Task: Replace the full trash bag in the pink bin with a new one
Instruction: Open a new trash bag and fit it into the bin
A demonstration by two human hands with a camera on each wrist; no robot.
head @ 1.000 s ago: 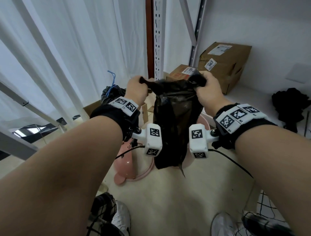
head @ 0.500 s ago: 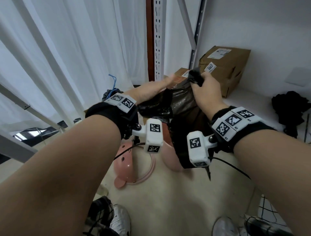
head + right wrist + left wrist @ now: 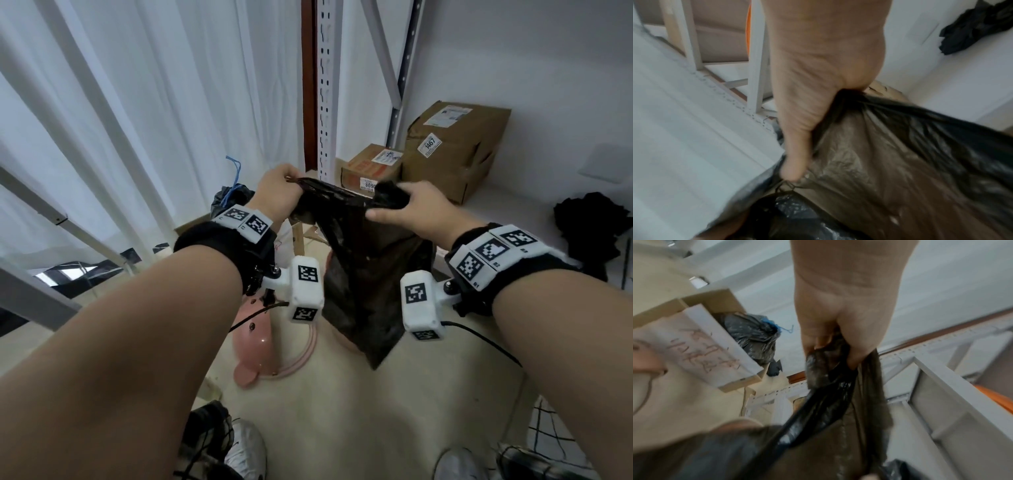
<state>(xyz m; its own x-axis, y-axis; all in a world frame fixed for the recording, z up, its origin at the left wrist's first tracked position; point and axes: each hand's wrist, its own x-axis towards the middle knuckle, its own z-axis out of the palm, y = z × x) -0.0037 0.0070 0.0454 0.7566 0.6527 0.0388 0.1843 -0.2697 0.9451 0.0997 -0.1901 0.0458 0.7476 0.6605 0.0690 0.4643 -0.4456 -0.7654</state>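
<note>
A thin black trash bag [image 3: 366, 274] hangs in the air between my hands, its top edge stretched across. My left hand [image 3: 281, 195] pinches the bag's left rim [image 3: 822, 368]. My right hand [image 3: 407, 209] grips a bunched wad of the right rim [image 3: 849, 100]. Below and behind the bag stands the pink bin [image 3: 342, 337], mostly hidden by it. The bin's pink lid [image 3: 255, 339] lies on the floor to its left. A filled black bag [image 3: 227, 197] tied with blue string sits in a cardboard box at the left [image 3: 754, 335].
Two brown cardboard boxes [image 3: 455, 150] stand on a low white ledge at the back right, beside a metal shelf upright [image 3: 327, 89]. White curtains [image 3: 137, 102] hang at the left. A dark cloth heap [image 3: 592, 233] lies at the right. My shoes [image 3: 246, 452] are on the floor below.
Half a second ago my left hand reached into the bag's mouth. Now both hands have drawn apart again, stretching the top edge flat, and the bag hangs lower and straighter.
</note>
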